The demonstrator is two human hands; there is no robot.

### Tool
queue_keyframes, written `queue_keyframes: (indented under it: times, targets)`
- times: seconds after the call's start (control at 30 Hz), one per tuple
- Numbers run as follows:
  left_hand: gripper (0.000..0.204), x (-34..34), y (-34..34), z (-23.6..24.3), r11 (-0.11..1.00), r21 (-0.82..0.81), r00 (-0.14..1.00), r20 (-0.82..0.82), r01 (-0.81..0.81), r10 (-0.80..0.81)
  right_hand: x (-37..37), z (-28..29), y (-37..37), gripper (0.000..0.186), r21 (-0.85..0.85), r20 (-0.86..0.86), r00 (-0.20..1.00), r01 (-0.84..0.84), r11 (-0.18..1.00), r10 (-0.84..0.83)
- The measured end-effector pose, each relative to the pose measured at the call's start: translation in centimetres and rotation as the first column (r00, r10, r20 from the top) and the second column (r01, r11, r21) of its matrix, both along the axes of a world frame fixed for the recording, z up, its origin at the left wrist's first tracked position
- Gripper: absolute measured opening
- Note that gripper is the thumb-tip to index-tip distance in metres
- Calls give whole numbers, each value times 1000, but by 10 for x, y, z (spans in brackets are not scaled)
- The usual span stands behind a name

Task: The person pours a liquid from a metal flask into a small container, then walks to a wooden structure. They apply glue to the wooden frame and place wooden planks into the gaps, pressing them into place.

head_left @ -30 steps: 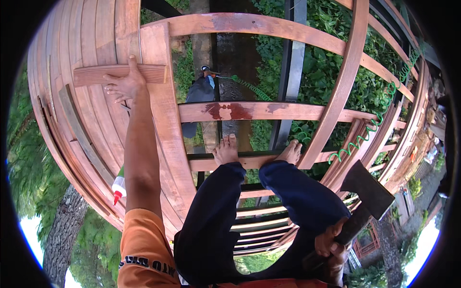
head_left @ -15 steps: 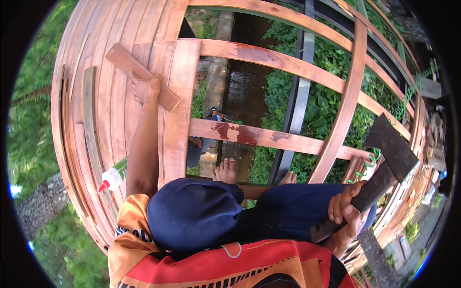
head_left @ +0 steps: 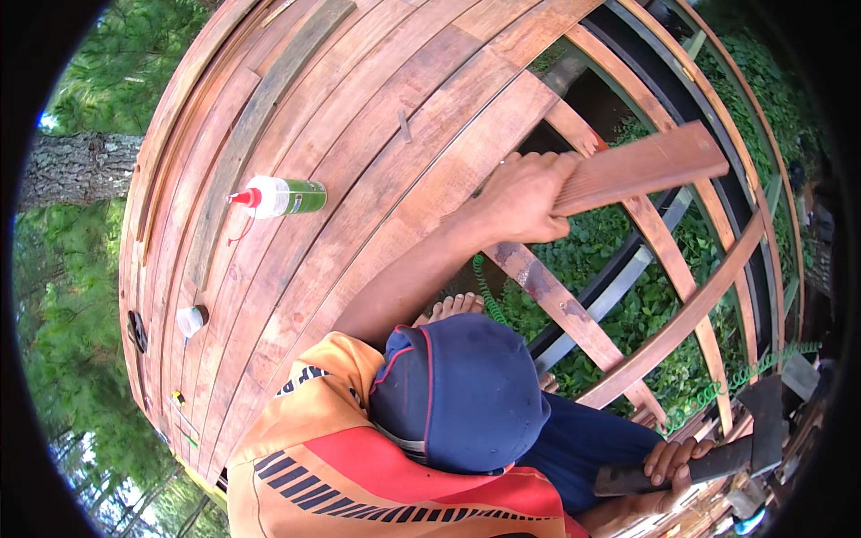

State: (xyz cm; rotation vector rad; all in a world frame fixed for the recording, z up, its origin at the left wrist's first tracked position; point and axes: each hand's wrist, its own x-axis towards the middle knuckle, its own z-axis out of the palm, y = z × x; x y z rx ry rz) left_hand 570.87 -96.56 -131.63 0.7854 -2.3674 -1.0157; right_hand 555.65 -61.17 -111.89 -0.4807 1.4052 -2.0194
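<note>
My left hand [head_left: 529,195] is wrapped round one end of a short reddish-brown board [head_left: 650,166] with a grooved face. The board reaches out to the right over the open wooden framework [head_left: 659,247]. Low on the right, beside my blue-clad leg, my right hand [head_left: 674,462] grips the handle of a dark hatchet [head_left: 767,426]. Its broad head points away from me. Close to my left forearm lies the laid plank decking [head_left: 359,242].
A glue bottle [head_left: 291,197] with a red nozzle lies on the planks, near a small white container [head_left: 191,320]. A loose greyish strip [head_left: 260,117] rests farther left. Gaps between the joists show greenery below. A green coiled hose [head_left: 708,394] crosses the right side.
My left hand has carried the board from the decking to the right, out over the framework. The view has swung round. My right hand still holds the hatchet, now lower.
</note>
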Motion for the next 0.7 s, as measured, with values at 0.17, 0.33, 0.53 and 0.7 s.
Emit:
queue_keyframes:
  times: [0.17, 0.33, 0.53, 0.7]
  targets:
    - [42, -89, 60, -30, 881, -293, 910, 301, 372, -285, 1, -8, -3, 30, 47, -97, 995, 8, 999, -3]
    - [36, -107, 32, -83, 738, 91, 655, 397, 669, -643, 21, -11, 5, 34, 159, -127, 984, 145, 977, -125]
    - [71, -124, -5, -75, 708, 126, 437, 708, 695, -555, 35, -11, 24, 39, 262, -95, 957, 290, 921, -275]
    - [70, -145, -12, -80, 645, 197, 277, 784, 738, -556, 34, -10, 24, 37, 269, -83, 951, 310, 912, -298]
